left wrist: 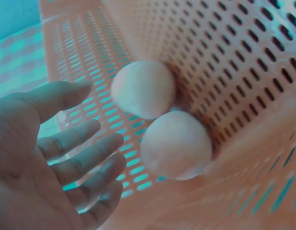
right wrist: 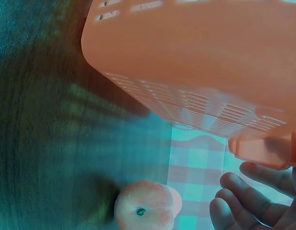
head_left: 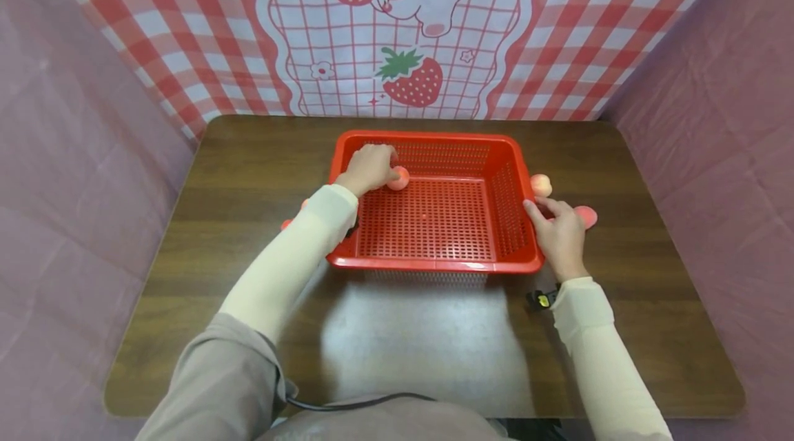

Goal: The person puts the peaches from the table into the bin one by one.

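A red plastic basket (head_left: 434, 265) with slotted walls stands on the table. My left hand (head_left: 370, 167) reaches inside its left end, right beside a peach (head_left: 400, 178). In the left wrist view two peaches, one upper (left wrist: 143, 89) and one lower (left wrist: 176, 145), lie together on the slotted plastic, apart from the spread fingers (left wrist: 85, 160) of that hand. My right hand (head_left: 561, 238) holds the basket's right rim, thumb on top and fingers under the edge. Outside the basket near it are a pale peach (head_left: 541, 185) and a pinker one (head_left: 586, 216).
Left of the basket, pinkish-red round things (head_left: 286, 224) show partly behind my left sleeve. The brown wooden table (head_left: 633, 331) extends on both sides. A red checked cloth (head_left: 205, 34) hangs behind it. A black cable (head_left: 360, 405) runs near my body.
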`<state>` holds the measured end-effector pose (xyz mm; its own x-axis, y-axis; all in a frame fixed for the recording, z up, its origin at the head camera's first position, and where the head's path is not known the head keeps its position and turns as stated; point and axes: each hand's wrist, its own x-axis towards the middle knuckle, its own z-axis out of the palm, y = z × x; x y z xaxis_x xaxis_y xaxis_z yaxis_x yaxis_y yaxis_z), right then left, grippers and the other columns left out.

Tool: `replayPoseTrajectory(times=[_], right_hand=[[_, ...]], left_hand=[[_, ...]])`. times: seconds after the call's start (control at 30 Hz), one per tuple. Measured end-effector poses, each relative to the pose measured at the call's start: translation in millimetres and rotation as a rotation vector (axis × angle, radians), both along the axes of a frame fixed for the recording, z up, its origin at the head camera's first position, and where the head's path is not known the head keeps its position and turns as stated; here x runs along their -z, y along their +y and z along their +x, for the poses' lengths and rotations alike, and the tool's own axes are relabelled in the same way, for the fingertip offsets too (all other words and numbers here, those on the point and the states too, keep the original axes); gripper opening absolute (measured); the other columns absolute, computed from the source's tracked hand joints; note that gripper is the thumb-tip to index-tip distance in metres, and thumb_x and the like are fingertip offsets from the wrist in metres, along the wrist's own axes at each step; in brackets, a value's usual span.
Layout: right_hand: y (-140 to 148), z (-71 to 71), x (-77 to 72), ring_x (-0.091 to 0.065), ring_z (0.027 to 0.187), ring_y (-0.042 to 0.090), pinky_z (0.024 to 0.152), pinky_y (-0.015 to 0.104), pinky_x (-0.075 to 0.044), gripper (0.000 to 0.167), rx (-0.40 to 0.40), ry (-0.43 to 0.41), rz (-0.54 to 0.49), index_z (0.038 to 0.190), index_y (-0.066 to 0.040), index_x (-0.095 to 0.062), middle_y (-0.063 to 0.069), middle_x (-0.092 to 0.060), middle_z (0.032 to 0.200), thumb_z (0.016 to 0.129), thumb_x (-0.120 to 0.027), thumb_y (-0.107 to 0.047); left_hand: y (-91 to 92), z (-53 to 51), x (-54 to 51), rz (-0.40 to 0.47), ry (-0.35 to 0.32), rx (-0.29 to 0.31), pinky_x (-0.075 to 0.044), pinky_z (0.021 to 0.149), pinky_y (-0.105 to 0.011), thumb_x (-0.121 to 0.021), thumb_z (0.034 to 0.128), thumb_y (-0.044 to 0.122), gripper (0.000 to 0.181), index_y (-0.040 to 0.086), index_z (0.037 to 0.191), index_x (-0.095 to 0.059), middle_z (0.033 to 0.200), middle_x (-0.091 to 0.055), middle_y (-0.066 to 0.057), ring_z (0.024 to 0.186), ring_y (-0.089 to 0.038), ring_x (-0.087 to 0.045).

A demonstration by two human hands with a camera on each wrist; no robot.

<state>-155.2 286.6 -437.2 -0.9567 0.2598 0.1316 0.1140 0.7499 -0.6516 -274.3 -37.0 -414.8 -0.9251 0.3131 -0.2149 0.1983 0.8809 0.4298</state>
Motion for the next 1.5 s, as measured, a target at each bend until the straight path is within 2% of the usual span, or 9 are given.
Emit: replayPoseTrajectory(times=[0.23, 0.43, 0.6, 0.7, 0.77, 0.87, 0.93, 1.2, 1.5], right_hand=[[0, -0.7, 1.4, -0.056, 0.086, 0.032, 0.073, 0.029, -0.041, 0.042, 0.004, 0.029, 0.009, 0.120, 0.000, -0.067, 0.023, -0.065, 0.099, 0.095, -0.062, -0.034], [-1, -1.2, 5.3, -0.060, 0.088, 0.032, 0.071, 0.020, -0.039, 0.041, 0.021, 0.065, 0.011, 0.121, 0.000, -0.068, 0.022, -0.065, 0.100, 0.094, -0.064, -0.032], [-1, -1.7, 3.6, -0.061, 0.089, 0.032, 0.069, 0.012, -0.037, 0.042, 0.029, 0.078, 0.013, 0.124, -0.003, -0.066, 0.021, -0.065, 0.104, 0.094, -0.064, -0.032], [-1, -1.8, 1.4, -0.062, 0.090, 0.032, 0.072, 0.017, -0.042, 0.042, 0.023, 0.073, 0.015, 0.125, -0.004, -0.066, 0.021, -0.066, 0.106, 0.094, -0.064, -0.032], [-1, -2.0, -0.2, -0.062, 0.093, 0.034, 0.078, 0.028, -0.049, 0.042, 0.014, 0.062, 0.013, 0.125, -0.004, -0.065, 0.022, -0.067, 0.110, 0.094, -0.064, -0.032], [-2, -2.0, -1.9, -0.061, 0.101, 0.038, 0.090, 0.047, -0.050, 0.043, -0.003, 0.041, 0.003, 0.126, -0.003, -0.064, 0.023, -0.067, 0.117, 0.095, -0.063, -0.032], [-2, -2.0, -2.2, -0.059, 0.105, 0.040, 0.095, 0.052, -0.047, 0.043, -0.010, 0.027, -0.008, 0.127, -0.004, -0.064, 0.023, -0.066, 0.120, 0.095, -0.063, -0.032], [-3, -2.8, 3.3, -0.058, 0.103, 0.041, 0.093, 0.052, -0.045, 0.040, -0.034, 0.070, 0.019, 0.125, -0.002, -0.065, 0.023, -0.067, 0.119, 0.094, -0.065, -0.028], [0, -1.2, 2.6, -0.058, 0.099, 0.042, 0.089, 0.052, -0.044, 0.038, -0.038, 0.094, 0.061, 0.122, 0.001, -0.066, 0.027, -0.067, 0.113, 0.093, -0.066, -0.024]], left_hand=[[-6.5, -2.4, -22.5, 0.075, -0.022, -0.054, -0.047, 0.099, -0.043, -0.068, 0.0913, 0.027, 0.053, 0.012, 0.139, -0.050, 0.132, -0.060, -0.009, 0.117, -0.028, -0.056], [-13.4, -3.6, -43.5, 0.069, 0.017, -0.054, -0.044, 0.103, -0.043, -0.068, 0.0911, 0.031, 0.050, 0.011, 0.135, -0.054, 0.132, -0.061, -0.009, 0.122, -0.030, -0.055], [-21.0, 0.6, -58.7, 0.067, 0.026, -0.078, -0.042, 0.105, -0.044, -0.067, 0.0921, 0.034, 0.051, 0.013, 0.137, -0.053, 0.135, -0.059, -0.008, 0.125, -0.030, -0.052], [-27.3, 4.9, -65.6, 0.079, 0.031, -0.092, -0.042, 0.106, -0.044, -0.066, 0.0925, 0.035, 0.052, 0.013, 0.138, -0.052, 0.137, -0.059, -0.008, 0.126, -0.029, -0.052], [-32.5, 8.0, -68.8, 0.094, 0.037, -0.105, -0.041, 0.107, -0.044, -0.066, 0.0924, 0.035, 0.052, 0.014, 0.137, -0.053, 0.138, -0.058, -0.009, 0.127, -0.029, -0.052], [-42.2, 12.6, -71.6, 0.118, 0.036, -0.125, -0.040, 0.108, -0.045, -0.065, 0.0927, 0.035, 0.050, 0.013, 0.137, -0.054, 0.139, -0.057, -0.009, 0.128, -0.030, -0.051], [-49.9, 15.6, -73.0, 0.129, 0.019, -0.143, -0.039, 0.108, -0.046, -0.065, 0.0930, 0.036, 0.050, 0.014, 0.137, -0.054, 0.141, -0.056, -0.009, 0.130, -0.030, -0.049], [-86.4, 26.7, -71.7, 0.140, 0.038, -0.207, -0.040, 0.107, -0.049, -0.065, 0.0924, 0.034, 0.049, 0.011, 0.135, -0.056, 0.138, -0.057, -0.013, 0.127, -0.033, -0.051], [-109.2, 38.3, -58.0, 0.141, 0.067, -0.227, -0.040, 0.104, -0.051, -0.069, 0.0897, 0.031, 0.047, 0.007, 0.130, -0.059, 0.132, -0.060, -0.017, 0.123, -0.036, -0.052]])
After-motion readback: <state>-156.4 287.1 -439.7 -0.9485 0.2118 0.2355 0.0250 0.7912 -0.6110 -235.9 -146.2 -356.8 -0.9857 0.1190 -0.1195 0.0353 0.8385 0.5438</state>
